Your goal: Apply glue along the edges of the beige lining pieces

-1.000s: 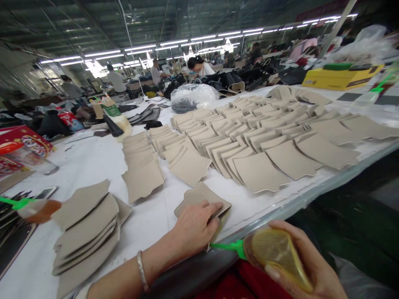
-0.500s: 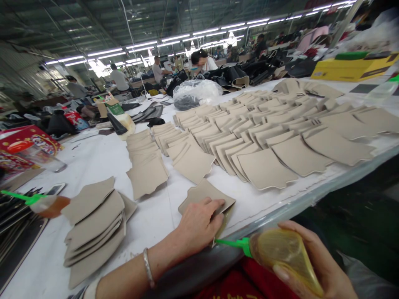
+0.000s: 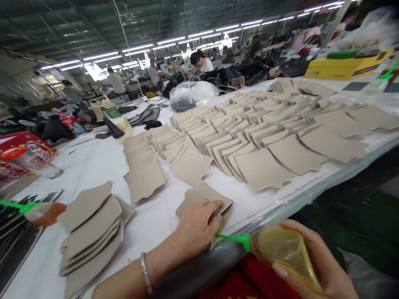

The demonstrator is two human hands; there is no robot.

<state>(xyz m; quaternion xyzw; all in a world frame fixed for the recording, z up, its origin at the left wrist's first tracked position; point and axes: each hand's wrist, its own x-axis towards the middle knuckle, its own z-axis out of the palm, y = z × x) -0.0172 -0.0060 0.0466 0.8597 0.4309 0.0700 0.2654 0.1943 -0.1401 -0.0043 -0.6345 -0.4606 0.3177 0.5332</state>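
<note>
My left hand (image 3: 199, 222) is closed on a beige leather-like panel (image 3: 201, 192) near the table's front edge. Its fingers press on the panel's near side, with the thumb by a folded or lifted edge. In my right hand (image 3: 324, 257) lies a squeeze bottle (image 3: 280, 253) with yellowish liquid and a green nozzle. The bottle is tilted sideways. Its nozzle tip points left, close to my left thumb and the panel's near corner; whether it touches I cannot tell.
Rows of overlapping beige panels (image 3: 264, 166) cover the table's middle and right. A stack of panels (image 3: 90, 236) lies at left, beside another green-nozzled bottle (image 3: 46, 212). Further back are a plastic-wrapped bundle (image 3: 193, 94) and a yellow box (image 3: 346, 68). Several people work in the background.
The view has shifted slightly, so the table's things appear a little further left. Both hands keep their holds, and the nozzle tip stays beside the panel's near corner.
</note>
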